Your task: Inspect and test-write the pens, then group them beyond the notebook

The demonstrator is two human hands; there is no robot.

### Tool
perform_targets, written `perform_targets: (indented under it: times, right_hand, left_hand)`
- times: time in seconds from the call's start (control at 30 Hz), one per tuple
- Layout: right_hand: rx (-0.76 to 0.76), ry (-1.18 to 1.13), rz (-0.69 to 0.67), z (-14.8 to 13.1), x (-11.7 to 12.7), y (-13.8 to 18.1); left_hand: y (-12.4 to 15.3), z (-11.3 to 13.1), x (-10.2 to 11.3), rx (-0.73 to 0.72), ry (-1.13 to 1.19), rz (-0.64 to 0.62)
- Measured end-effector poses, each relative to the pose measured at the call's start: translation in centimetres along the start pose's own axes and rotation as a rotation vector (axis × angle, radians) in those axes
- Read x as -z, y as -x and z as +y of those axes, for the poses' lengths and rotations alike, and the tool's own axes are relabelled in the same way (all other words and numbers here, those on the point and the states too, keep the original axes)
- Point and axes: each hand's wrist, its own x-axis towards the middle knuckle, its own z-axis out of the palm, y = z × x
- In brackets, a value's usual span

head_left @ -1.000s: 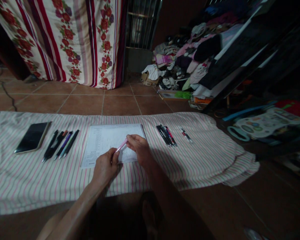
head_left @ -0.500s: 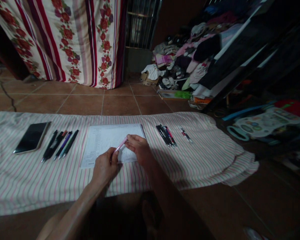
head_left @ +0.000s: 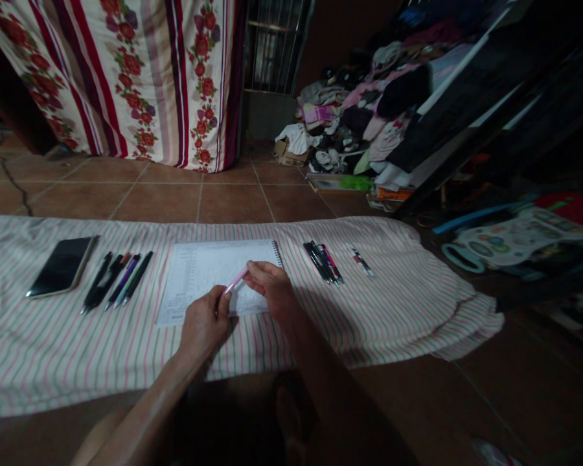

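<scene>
A pink pen (head_left: 236,279) is held at a slant between my two hands, above a spiral notebook (head_left: 214,259). My left hand (head_left: 206,318) is closed around its lower end. At the upper end, the fingers of my right hand (head_left: 271,283) pinch the tip. The notebook's page carries faint printing, and its coil runs along the right edge. To the left of it lie several pens (head_left: 119,279) side by side. On the right is another group of pens (head_left: 323,263), with a white, red and black pen (head_left: 361,261) apart from them.
A smartphone (head_left: 63,266) lies at the left on the striped cloth (head_left: 408,304). Beyond the cloth are a tiled floor (head_left: 165,194), a floral curtain (head_left: 155,84) and a heap of clothes (head_left: 364,110). A light-coloured plastic toy panel (head_left: 510,239) is at far right.
</scene>
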Motion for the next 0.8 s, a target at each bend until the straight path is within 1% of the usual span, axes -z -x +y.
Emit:
perform_targets:
  times: [0.13,0.23,0.3,0.37,0.47,0.57,0.67,0.8]
  right_hand:
    - [0.067,0.047,0.028,0.11,0.29,-0.19]
    - [0.111,0.051,-0.016,-0.05,0.32,-0.10]
    - [0.083,0.034,-0.068,-0.20,0.21,0.00]
    - [0.014,0.009,-0.090,-0.30,0.08,0.02]
    - [-0.052,0.025,-0.014,-0.30,0.08,-0.21]
    - [-0.023,0.086,0.058,-0.26,0.37,-0.52]
    - [0.002,0.092,0.059,-0.27,0.61,-0.57]
    - [-0.006,0.079,0.030,-0.23,0.61,-0.32]
  left_hand:
    - [0.00,0.06,0.00,-0.004,-0.020,-0.006]
    - [-0.19,0.06,-0.08,0.017,0.027,-0.019]
    - [-0.36,0.09,-0.14,0.037,0.054,-0.021]
    - [-0.50,0.17,-0.19,0.050,0.051,-0.011]
    - [-0.55,0.28,-0.29,0.033,0.027,0.001]
    - [-0.46,0.26,-0.44,-0.004,0.019,0.000]
    - [-0.31,0.15,-0.51,-0.016,0.011,-0.004]
    - [-0.14,0.19,-0.34,0.003,0.000,-0.013]
